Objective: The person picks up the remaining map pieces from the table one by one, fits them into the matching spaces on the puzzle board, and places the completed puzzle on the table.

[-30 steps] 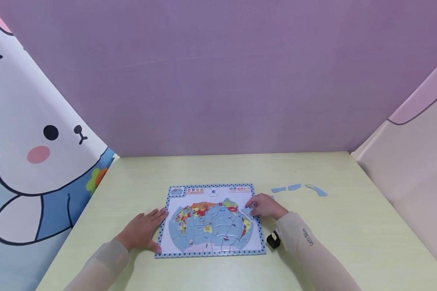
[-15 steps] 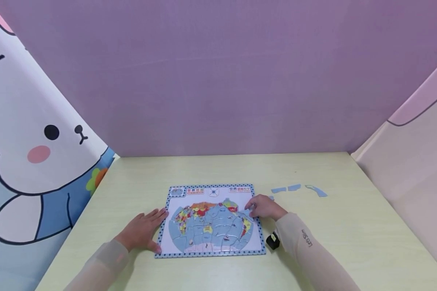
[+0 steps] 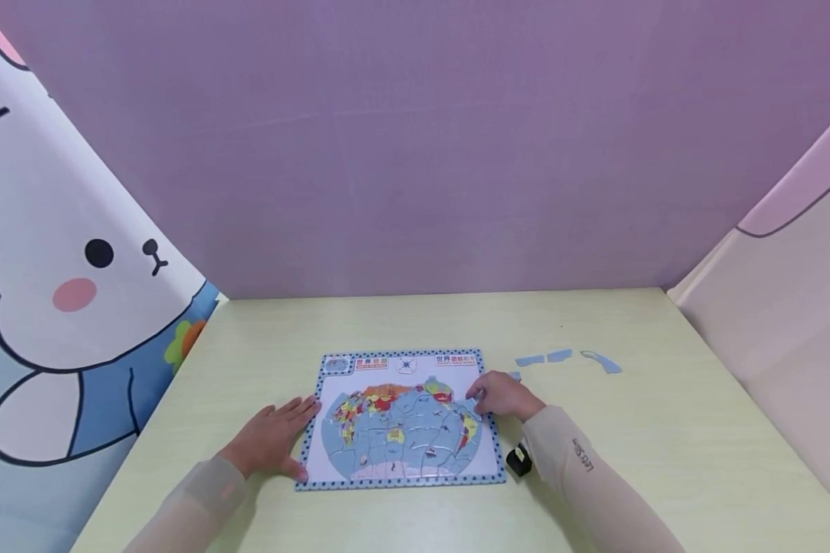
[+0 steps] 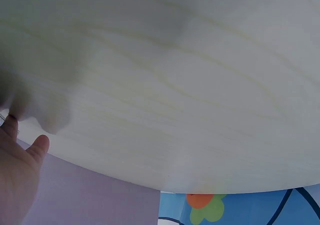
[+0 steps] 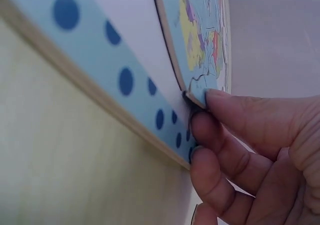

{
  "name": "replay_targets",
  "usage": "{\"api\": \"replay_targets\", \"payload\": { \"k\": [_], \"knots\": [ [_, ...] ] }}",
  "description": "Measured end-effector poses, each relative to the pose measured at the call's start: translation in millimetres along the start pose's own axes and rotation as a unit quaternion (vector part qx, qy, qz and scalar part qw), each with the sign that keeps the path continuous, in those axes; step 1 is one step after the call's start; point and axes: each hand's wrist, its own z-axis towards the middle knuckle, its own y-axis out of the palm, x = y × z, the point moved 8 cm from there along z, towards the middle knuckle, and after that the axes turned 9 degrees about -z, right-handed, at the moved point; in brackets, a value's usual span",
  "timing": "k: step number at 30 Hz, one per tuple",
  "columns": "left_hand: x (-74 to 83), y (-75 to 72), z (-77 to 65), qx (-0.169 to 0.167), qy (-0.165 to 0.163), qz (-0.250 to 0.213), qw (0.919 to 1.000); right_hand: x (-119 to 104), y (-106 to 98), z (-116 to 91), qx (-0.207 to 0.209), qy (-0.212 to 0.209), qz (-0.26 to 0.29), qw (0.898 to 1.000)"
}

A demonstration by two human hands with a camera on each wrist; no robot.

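A world map jigsaw puzzle (image 3: 401,484) with a dotted blue border lies on the table. My left hand (image 3: 270,439) rests on its left edge, fingers stretched out and thumb at the lower corner. At the map's upper right rim, my right hand (image 3: 505,393) pinches a blue puzzle piece (image 5: 198,87) between thumb and forefinger. The right wrist view has that piece against the neighbouring map pieces, its edge slightly raised; the other fingers (image 5: 207,177) curl beside the board's border. In the left wrist view only part of the left hand (image 4: 17,175) appears.
Beyond the right hand lie loose blue pieces: a small one (image 3: 529,360), another (image 3: 559,355), and a long curved one (image 3: 603,362). A further piece (image 3: 515,376) is partly hidden by the hand. A purple wall (image 3: 415,153) rises behind the table (image 3: 283,322).
My right hand shifts only very slightly at the map's right rim, still pinching the piece. The left hand and the loose pieces stay where they were.
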Motion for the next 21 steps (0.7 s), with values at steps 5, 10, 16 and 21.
{"api": "replay_targets", "payload": {
  "k": [5,10,16,21],
  "knots": [
    [-0.9,1.0,0.9,0.003,0.000,0.002,1.0000,2.5,2.0,2.0,0.004,0.015,0.001,1.000],
    [-2.1,1.5,1.8,0.003,0.002,0.000,1.0000,3.6,3.8,3.5,0.006,0.014,-0.004,1.000],
    [-2.5,1.9,2.3,0.003,0.004,0.005,1.0000,4.5,5.0,4.3,0.006,0.017,0.000,1.000],
    [-2.1,1.5,1.8,0.007,0.006,0.002,1.0000,3.9,5.5,3.8,0.010,0.018,0.007,1.000]
  ]
}}
